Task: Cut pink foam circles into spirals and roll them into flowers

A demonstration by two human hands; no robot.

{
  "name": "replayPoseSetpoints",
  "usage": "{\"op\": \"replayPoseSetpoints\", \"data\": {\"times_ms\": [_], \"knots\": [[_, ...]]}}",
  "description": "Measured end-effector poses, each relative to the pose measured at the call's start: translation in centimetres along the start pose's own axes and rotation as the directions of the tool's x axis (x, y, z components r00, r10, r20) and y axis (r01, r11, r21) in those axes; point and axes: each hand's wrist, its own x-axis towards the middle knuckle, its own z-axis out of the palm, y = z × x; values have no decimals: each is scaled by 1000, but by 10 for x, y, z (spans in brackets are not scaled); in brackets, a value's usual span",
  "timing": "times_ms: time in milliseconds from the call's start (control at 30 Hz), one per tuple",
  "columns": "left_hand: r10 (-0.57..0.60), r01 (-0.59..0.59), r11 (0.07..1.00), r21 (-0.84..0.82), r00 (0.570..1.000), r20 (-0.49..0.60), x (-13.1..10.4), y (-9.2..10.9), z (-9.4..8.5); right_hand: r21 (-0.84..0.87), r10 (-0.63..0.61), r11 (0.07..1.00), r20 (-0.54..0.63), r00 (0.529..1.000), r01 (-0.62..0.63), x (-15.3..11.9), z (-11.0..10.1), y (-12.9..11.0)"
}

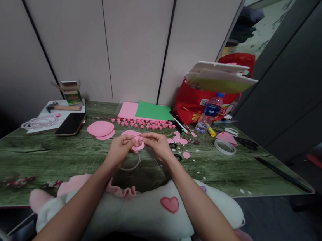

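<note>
Between my two hands, above the table, is a curled strip of pink paper (pixel 138 147). My left hand (pixel 120 149) pinches it from the left, and the fingertips of my right hand (pixel 158 145) close on its upper right edge. A pale ring (pixel 130 168), perhaps a tape roll, shows just below them. Black scissor handles (pixel 178 157) stick out beside my right wrist. Left of the hands lie stacked pink paper circles (pixel 100 128); another pink circle (pixel 128 133) is partly hidden behind my fingers. Several small rolled pink paper roses (pixel 145 124) line up beyond.
Pink and green sheets (pixel 154 111) lie at the back. A red bag (pixel 188 104) and water bottle (pixel 211 113) stand right, near a tape roll (pixel 224 147) and pink scraps (pixel 186 155). A phone (pixel 71 123) and hammer (pixel 64 107) lie left. A plush toy (pixel 143 216) covers my lap.
</note>
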Motion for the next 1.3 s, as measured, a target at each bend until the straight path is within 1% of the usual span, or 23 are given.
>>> {"op": "replayPoseSetpoints", "data": {"times_ms": [167,300,400,500,600,733,900,1100,1300], "knots": [[-4,4,1000,3,1000,24,0,-1,0,-9,4,1000,-26,1000,-4,-1,0,-2],[-18,16,999,51,999,46,0,-1,0,9,19,1000,-50,999,-19,-3,2,-5],[-23,19,997,73,999,49,0,-1,0,6,12,1000,-42,999,-12,-3,2,-5],[-25,23,999,45,998,62,-1,1,0,-3,-10,1000,-46,999,9,-1,2,-4],[-57,60,998,-21,993,105,-2,3,1,-10,-22,1000,-67,998,21,0,1,-3],[-74,84,995,-60,985,154,-1,0,-1,-25,-44,999,-49,998,43,0,0,-3],[-70,71,997,2,985,156,0,-4,-2,-50,-59,997,-40,997,57,-2,0,-5],[-62,52,996,71,987,146,-3,1,0,-59,-76,995,-12,997,75,-2,0,-4],[-54,40,995,89,986,160,-4,4,1,-86,-81,993,-2,997,81,-2,0,-5]]}}
